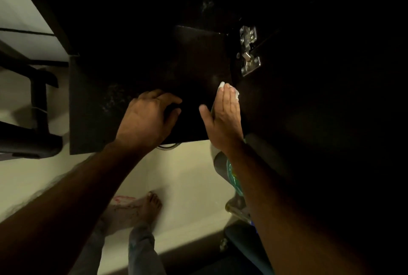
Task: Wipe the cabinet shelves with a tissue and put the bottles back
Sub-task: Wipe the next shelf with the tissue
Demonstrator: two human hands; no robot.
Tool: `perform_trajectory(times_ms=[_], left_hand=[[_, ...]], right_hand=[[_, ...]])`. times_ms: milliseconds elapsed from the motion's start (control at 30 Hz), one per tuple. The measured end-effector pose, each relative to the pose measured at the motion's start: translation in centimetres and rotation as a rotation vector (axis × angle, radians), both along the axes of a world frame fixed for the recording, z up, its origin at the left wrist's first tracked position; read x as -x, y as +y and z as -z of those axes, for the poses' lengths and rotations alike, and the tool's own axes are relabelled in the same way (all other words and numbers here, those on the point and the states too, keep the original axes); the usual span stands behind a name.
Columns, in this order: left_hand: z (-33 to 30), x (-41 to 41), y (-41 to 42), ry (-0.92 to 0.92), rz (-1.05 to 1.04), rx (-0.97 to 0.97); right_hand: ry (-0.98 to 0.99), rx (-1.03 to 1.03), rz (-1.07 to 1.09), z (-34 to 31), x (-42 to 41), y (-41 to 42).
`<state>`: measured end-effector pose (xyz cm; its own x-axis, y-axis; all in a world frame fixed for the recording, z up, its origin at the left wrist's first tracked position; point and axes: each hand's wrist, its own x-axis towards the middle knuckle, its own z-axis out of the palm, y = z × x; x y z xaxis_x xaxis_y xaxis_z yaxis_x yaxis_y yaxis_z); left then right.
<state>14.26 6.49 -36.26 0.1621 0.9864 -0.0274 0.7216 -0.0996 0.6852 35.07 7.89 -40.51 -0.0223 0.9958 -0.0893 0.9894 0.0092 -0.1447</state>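
Right hand point(223, 117), grip flat, presses tissue point(221, 85) on shelf point(136, 75); left hand point(148, 117) grip curled on shelf.

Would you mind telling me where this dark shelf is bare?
The shelf looks bare left of the left hand and behind both hands, towards the hinge. The right hand and tissue crowd its right edge.

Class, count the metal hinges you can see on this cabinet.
1. A single metal hinge sits at the cabinet's right side, above the right hand pressing the tissue. Others may be hidden in darkness.
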Motion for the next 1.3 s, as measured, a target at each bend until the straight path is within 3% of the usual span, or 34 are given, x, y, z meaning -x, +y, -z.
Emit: perform_trajectory(times_ms=[200, 433, 667, 833, 933, 1067, 1233, 1300], left_hand=[[-0.1, 1.4, -1.6, 0.093, 0.018, 0.009], [0.5, 3.0, -2.6, 0.138, -0.015, 0.007], [0.6, 5.0, -2.4, 0.137, -0.035, -0.036], [0.7, 6.7, -1.9, 0.156, -0.051, -0.042], [0.6, 7.0, -2.0, 0.175, -0.049, -0.026], [0.0, 7.7, -2.3, 0.159, -0.027, -0.025], [0.4, 7.4, -2.6, 0.168, 0.058, -0.017], [0.7, 7.2, -2.6, 0.187, 0.067, 0.000]], right_hand=[[-0.036, 0.042, -0.018, -0.4, -1.2, -7.9], [-0.012, 0.038, 0.056, -0.6, 3.0, -0.8], [-0.043, 0.105, -0.246, -0.8, 2.2, -5.6], [-0.038, 0.075, 0.007, -0.5, 5.0, -1.9], [-0.020, 0.073, -0.088, -0.7, 7.6, -3.2], [-0.041, 0.126, -0.239, -1.4, 4.8, -6.9], [-0.092, 0.081, -0.003, -0.7, 5.2, -2.3], [-0.088, 0.076, -0.001, -0.6, 7.4, -1.7]])
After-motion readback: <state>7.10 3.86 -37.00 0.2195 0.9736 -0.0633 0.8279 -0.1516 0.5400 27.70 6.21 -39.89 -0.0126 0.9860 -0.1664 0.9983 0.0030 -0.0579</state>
